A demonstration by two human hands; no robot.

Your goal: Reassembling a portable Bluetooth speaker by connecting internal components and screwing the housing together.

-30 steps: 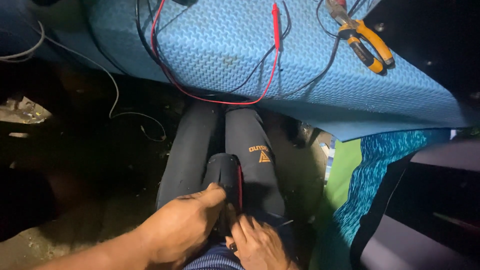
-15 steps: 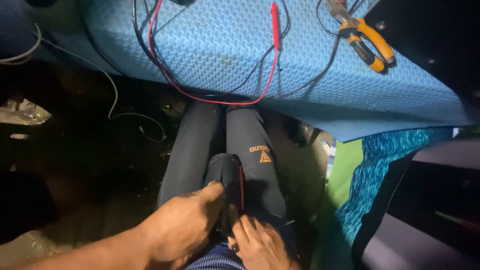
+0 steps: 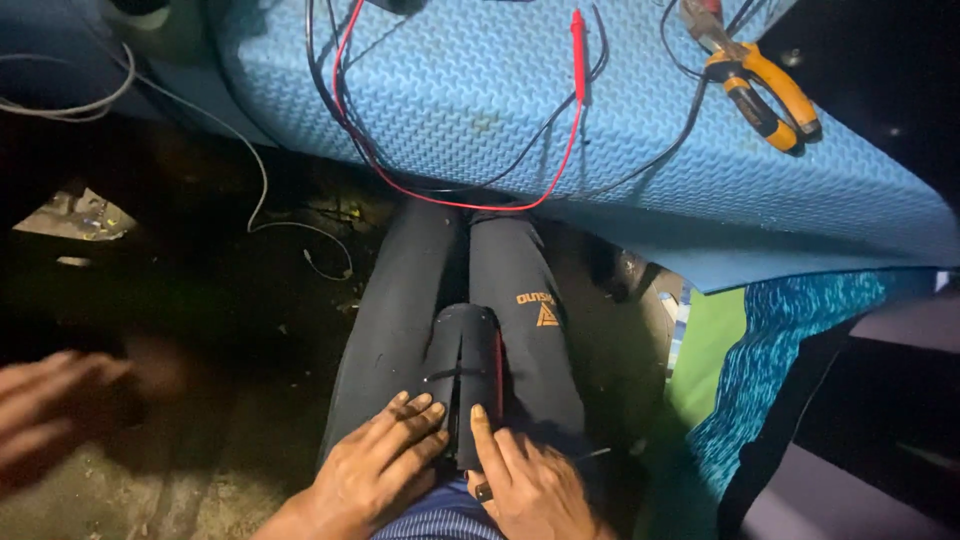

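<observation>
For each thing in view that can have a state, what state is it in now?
Black cylindrical device: lying on the lap, between both hands.
Left hand: open, fingers flat beside the device.
Right hand: open, forefinger along the device.
Red probe: lying loose on the blue mat.
Orange-handled pliers: lying on the mat, unheld.

Blurred hand [image 3: 50, 400], far left of the grip: smeared, owner unclear, cut by the frame edge. Black cylindrical device [image 3: 465, 385]: lower end hidden between the left hand [image 3: 375, 470] and right hand [image 3: 525, 480]. Both wrists cut off below. Pliers [image 3: 760, 85], far above: jaws cropped at the top edge.
</observation>
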